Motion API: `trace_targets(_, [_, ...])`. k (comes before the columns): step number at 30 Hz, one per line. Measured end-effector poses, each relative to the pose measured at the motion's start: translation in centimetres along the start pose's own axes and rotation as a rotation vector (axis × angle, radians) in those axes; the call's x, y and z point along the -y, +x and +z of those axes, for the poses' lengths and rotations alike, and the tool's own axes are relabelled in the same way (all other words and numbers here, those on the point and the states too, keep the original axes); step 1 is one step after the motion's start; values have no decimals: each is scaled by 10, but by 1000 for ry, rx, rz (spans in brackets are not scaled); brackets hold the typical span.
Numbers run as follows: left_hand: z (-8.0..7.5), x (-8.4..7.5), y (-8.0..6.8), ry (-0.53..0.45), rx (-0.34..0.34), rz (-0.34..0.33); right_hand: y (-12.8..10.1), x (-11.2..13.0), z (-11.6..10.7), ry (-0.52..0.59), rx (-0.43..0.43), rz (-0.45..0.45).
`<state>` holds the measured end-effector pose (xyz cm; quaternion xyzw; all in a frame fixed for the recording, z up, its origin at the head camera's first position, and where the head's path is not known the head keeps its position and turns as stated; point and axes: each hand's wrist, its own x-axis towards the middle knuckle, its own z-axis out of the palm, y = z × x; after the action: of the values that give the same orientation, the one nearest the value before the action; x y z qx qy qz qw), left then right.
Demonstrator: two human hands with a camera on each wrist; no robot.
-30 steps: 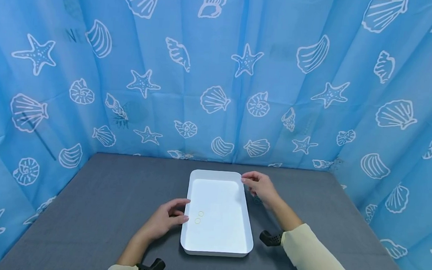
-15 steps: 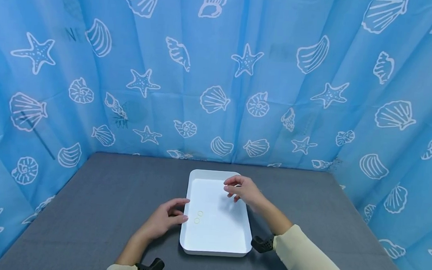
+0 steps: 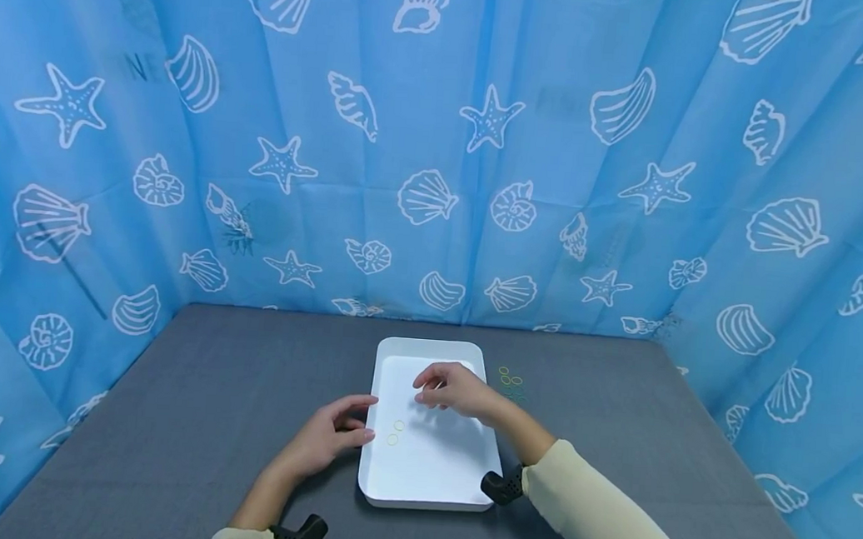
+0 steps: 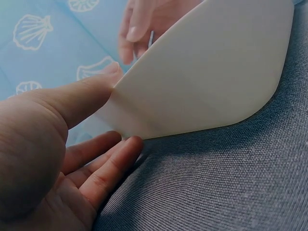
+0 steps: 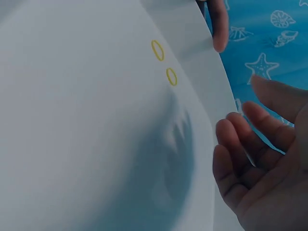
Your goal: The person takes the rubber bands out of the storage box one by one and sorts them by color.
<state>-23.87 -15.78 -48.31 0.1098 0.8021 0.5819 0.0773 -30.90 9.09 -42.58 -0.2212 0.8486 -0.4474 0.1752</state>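
A white rectangular tray sits on the grey cloth. My left hand holds its left wall; in the left wrist view the thumb is at the rim and the fingertips lie along the lower edge. Two thin yellow rings lie on the tray floor near that wall. My right hand is over the tray, its shadow below it. In the right wrist view its fingers are loosely bent, thumb and forefinger apart, and nothing shows between them.
Several small yellow rings and green ones lie on the table just right of the tray. A blue curtain with white shells and starfish stands behind and at both sides. Each wrist wears a black device.
My right hand has moved leftward from the tray's far right corner to over its middle, uncovering the rings on the table. The left hand has stayed at the left wall.
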Motion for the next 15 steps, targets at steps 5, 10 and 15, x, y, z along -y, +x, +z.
trace_targets(5, [-2,4,1,-11,4,16,6,6,2,-131,122,-19])
trace_targets(10, [-2,4,1,-1,4,24,12,9,5,-200,227,-47])
trace_targets(15, [-2,-6,-4,1,9,26,19,6,10,-217,262,-56])
